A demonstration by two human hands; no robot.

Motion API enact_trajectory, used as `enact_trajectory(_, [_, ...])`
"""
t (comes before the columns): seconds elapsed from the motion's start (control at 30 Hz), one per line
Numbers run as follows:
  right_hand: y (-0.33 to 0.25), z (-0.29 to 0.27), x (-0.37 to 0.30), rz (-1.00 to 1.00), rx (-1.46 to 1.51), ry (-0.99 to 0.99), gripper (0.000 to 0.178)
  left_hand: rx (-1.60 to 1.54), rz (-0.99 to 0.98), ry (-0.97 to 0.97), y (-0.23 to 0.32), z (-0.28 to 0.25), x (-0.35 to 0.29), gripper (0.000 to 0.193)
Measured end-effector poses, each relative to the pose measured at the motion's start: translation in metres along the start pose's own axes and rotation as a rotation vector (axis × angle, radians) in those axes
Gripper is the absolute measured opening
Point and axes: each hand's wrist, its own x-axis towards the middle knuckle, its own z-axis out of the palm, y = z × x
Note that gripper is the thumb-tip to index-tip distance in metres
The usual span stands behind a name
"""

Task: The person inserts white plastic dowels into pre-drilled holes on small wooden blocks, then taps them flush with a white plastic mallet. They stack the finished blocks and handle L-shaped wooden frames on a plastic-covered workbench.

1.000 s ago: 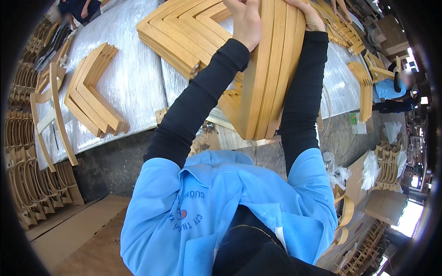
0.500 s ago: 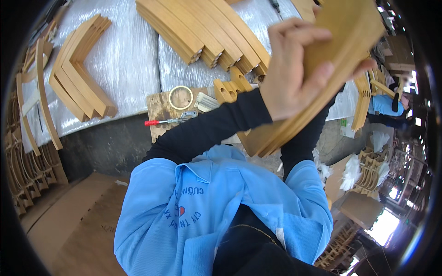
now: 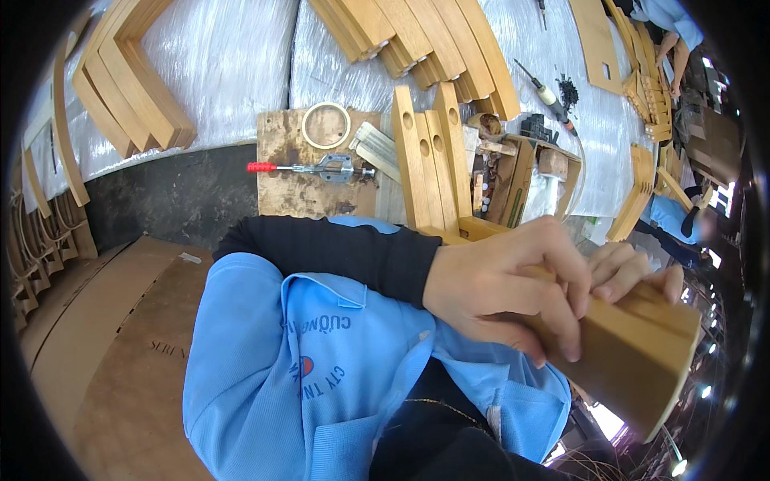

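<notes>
Both of my hands hold a bundle of bent wooden pieces in front of me on the right. My left hand reaches across my body, its fingers curled over the near part of the wood. Only the fingers of my right hand show, closed over the far edge of the bundle. Several wooden legs with round holes point away over the work board; they appear to belong to these pieces, but my left hand hides the join. The bundle's outer end is slightly blurred.
On the wooden board lie a tape roll and a red-handled toggle clamp. Stacks of bent wooden parts and curved wooden parts rest on the plastic-wrapped table. A corded tool lies beyond a small box. Co-workers are at right.
The wooden bundle has swung down toward me and to the right. My left hand moved down with it, and my right hand's fingers now show on its far side.
</notes>
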Motion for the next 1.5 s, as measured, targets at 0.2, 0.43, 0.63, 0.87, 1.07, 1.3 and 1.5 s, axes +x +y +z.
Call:
enact_trajectory(0.2, [0.001,0.017,-0.023,-0.048,0.065,-0.126,0.038,-0.317,-0.289,-0.202,0.007,-0.002,-0.028,0.011])
enact_trajectory(0.43, [0.028,0.012,-0.041,-0.265,0.187,-0.435,0.037,-0.461,-0.702,-0.279,0.005,-0.007,-0.044,0.016])
enact_trajectory(0.63, [0.049,0.023,-0.038,-0.302,0.511,-0.506,0.047,-0.425,-0.683,-0.292,0.008,-0.012,-0.053,0.023])
enact_trajectory(0.87, [0.099,0.038,0.027,0.238,0.435,-0.841,0.068,0.382,-0.876,-0.284,0.021,-0.041,-0.116,0.046])
enact_trajectory(1.07, [0.126,0.077,0.026,0.533,0.226,-1.257,0.042,0.608,-1.145,0.163,0.029,-0.102,-0.189,0.043])
enact_trajectory(1.3, [0.112,0.076,-0.003,0.568,-0.050,-1.143,0.045,1.402,-0.846,0.063,-0.030,-0.167,-0.205,0.026])
enact_trajectory(1.5, [0.103,0.082,-0.004,0.570,0.027,-1.010,0.048,1.518,-1.169,-0.466,-0.066,-0.169,-0.174,0.071])
